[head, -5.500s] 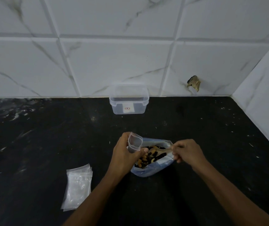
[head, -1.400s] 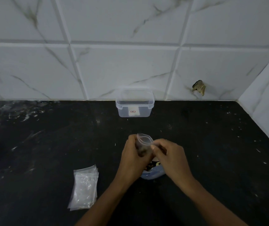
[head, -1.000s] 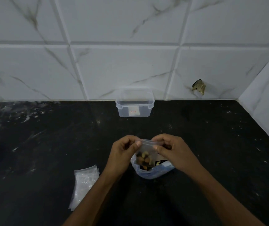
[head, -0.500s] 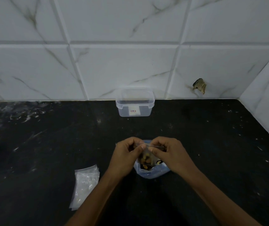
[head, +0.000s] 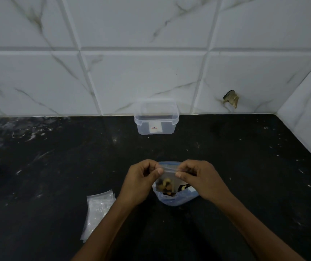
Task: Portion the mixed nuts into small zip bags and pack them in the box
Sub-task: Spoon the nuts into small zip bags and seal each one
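Lowered, both hands pinch small zip bag [head: 166,178].

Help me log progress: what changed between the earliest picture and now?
The right hand left the big nut bag and took hold of the small zip bag, now holding nuts. Both hands pinch its top edge; the left hand kept its hold. The box and spare bags stayed put.

Label on box [head: 156,119]: print unreadable
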A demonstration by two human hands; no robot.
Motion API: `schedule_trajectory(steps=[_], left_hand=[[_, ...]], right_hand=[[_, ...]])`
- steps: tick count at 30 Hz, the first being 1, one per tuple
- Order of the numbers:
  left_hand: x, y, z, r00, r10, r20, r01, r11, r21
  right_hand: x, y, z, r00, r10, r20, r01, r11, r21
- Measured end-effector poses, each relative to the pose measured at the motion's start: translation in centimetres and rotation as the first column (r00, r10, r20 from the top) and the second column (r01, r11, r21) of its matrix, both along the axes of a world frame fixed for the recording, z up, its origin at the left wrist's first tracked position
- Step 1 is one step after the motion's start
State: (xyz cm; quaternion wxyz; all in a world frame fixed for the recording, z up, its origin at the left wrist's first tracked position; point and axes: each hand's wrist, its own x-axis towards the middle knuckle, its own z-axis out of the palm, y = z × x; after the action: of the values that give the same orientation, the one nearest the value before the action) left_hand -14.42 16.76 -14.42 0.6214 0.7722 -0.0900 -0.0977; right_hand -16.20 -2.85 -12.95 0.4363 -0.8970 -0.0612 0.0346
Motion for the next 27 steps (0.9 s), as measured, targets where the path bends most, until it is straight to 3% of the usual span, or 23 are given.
schedule_trajectory(steps=[5,10,16,20,27], left_hand=[[-0.2,0.0,0.2,0.999,0.046,0.012,-0.046,0.999,0.009],[0.0,1.2,0.3,0.996,0.082,-0.03,-0.083,0.996,-0.033],[-0.3,2.6,0.0,0.995,0.096,-0.032,-0.095,0.995,0.011],[-0.4,3.0,-0.3,0.989,0.145,0.027,-0.147,0.984,0.106],[-0.5,3.6,-0.3,0.98,0.195,0.032,-0.196,0.981,0.009]], right_hand=[[0.1,0.6,-0.4,0.995,-0.073,0.068,0.075,0.997,-0.029],[0.3,0.9,-0.6,0.996,-0.06,-0.072,0.065,0.996,0.064],[0.8,1.7,-0.5,0.989,-0.103,-0.106,0.113,0.989,0.095],[1.0,2.7,-0.3,0.997,-0.071,-0.007,0.071,0.997,-0.008],[1.8,3.6,-0.1,0.994,0.064,-0.091,-0.051,0.989,0.14]])
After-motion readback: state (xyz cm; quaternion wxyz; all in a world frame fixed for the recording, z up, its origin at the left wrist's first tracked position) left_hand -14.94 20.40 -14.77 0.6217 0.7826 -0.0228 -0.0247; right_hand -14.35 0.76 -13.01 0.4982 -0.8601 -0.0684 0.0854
